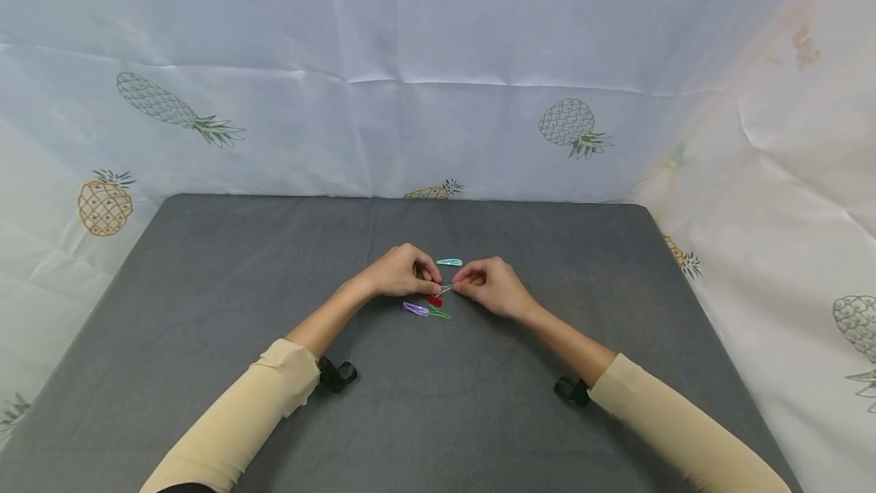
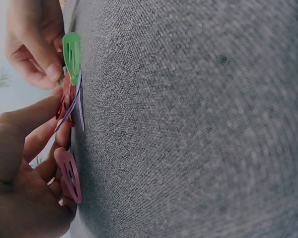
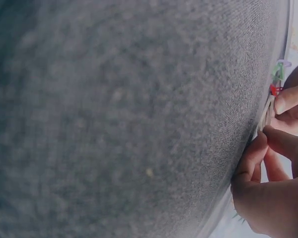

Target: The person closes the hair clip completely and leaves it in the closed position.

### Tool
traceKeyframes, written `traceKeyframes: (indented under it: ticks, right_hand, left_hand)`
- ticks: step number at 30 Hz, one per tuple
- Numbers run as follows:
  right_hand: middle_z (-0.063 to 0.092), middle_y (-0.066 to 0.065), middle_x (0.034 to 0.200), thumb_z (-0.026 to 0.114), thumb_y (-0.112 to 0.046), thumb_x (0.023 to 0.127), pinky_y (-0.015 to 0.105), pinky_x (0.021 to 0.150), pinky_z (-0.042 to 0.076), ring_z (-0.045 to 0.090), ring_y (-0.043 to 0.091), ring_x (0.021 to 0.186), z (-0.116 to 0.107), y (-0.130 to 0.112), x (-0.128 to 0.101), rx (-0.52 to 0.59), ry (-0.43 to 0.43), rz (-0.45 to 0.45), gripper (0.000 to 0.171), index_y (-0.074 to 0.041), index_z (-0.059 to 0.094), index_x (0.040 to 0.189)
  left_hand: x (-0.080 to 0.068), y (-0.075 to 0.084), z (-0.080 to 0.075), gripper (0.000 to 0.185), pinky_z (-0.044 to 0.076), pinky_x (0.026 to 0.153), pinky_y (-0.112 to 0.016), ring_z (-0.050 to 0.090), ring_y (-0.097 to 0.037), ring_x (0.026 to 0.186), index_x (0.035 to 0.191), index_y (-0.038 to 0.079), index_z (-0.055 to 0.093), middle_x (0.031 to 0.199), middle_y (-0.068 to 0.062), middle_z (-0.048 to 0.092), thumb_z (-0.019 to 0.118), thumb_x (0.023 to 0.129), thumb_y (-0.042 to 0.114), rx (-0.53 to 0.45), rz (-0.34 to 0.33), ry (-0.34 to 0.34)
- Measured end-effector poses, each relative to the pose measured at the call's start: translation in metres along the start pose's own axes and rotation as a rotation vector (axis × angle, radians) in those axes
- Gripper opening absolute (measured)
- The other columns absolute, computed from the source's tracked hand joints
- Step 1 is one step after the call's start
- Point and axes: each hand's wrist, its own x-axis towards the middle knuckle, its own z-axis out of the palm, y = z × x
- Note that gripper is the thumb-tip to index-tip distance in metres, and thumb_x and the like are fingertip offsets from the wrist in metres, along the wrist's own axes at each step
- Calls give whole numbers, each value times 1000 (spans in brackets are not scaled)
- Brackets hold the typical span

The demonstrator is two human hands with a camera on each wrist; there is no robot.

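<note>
A pale snap hair clip [image 3: 265, 114] is stretched between both hands, close over the grey cloth. My left hand [image 1: 405, 271] pinches one end between thumb and fingertips. The other end is pinched by the thumb and forefinger of my right hand [image 1: 494, 286]. Just below the left fingertips lies a red hair clip [image 1: 434, 300], partly covered in the left wrist view. Nearer to me, a purple hair clip [image 1: 414, 310] and a green hair clip [image 1: 441, 313] lie end to end. By the left hand's curled fingers shows a pink hair clip [image 2: 69, 176], hidden in the head view.
A turquoise hair clip [image 1: 449, 262] lies just beyond the two hands. Grey cloth covers the table [image 1: 438, 417]. White curtains [image 1: 438, 36] printed with pineapples hang behind it and at both sides. Dark straps [image 1: 337, 375] sit at the wrists.
</note>
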Motion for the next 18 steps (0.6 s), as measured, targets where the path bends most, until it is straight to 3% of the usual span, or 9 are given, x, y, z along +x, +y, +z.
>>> traceKeyframes:
  ticks: [18]
  right_hand:
    - [81, 15, 93, 74, -10, 102, 22, 62, 54, 69, 9, 68, -3, 1, 4, 29, 46, 1, 11, -3, 82, 105]
  left_hand:
    - [-1, 3, 0, 13, 49, 70, -23, 64, -7, 72, 104, 8, 83, 90, -6, 80, 82, 98, 19, -7, 8, -17]
